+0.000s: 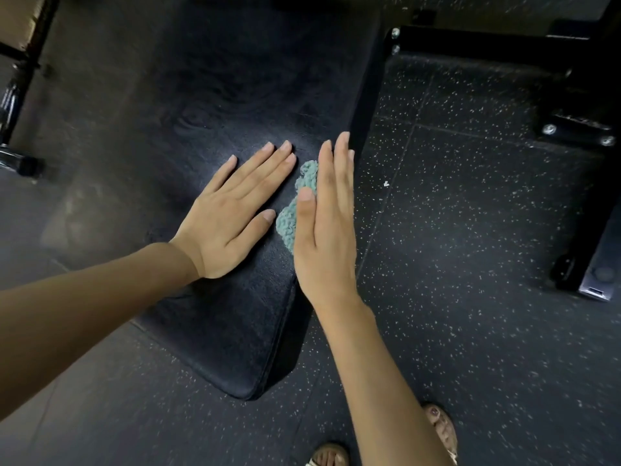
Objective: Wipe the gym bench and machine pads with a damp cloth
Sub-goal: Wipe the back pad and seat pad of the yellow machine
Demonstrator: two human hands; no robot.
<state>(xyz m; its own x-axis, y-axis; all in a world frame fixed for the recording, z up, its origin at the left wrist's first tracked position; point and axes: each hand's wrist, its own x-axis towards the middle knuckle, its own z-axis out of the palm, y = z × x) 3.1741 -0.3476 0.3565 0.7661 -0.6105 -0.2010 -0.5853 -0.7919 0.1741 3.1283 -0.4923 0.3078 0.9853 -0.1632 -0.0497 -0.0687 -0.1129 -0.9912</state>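
Nearest, at the bottom edge: two sandalled feet (441, 428) on speckled rubber floor (470, 247). Above them, two bare forearms reaching forward over the bench (218, 331), a long black pad running away from the viewer.

Further up, left hand (232, 210) flat on the pad, palm down, fingers straight and slightly spread, thumb held out to the side. Holds nothing; seems only to brace. Just beside it, right hand (331, 230) flat too, fingers straight and pressed together, thumb laid alongside, pressing down on the cloth (291, 216). Teal, nubby, bunched, mostly hidden under the palm, showing only between the two hands. Lies on the bench top, close to its right edge.

Judging by this: mid-wipe on the bench, machine pads not yet reached. Faint swirl marks farther up the pad, possibly damp streaks, though hard to tell in the glare. Next move probably calls for steady downward pressure while sliding the cloth along the pad, and for keeping it from slipping off the nearby edge.

Beyond, to the right: black machine frame (571, 105), bolted, standing on the floor. Far left: blurred metal bars (16, 159). No brand, label or writing readable anywhere.
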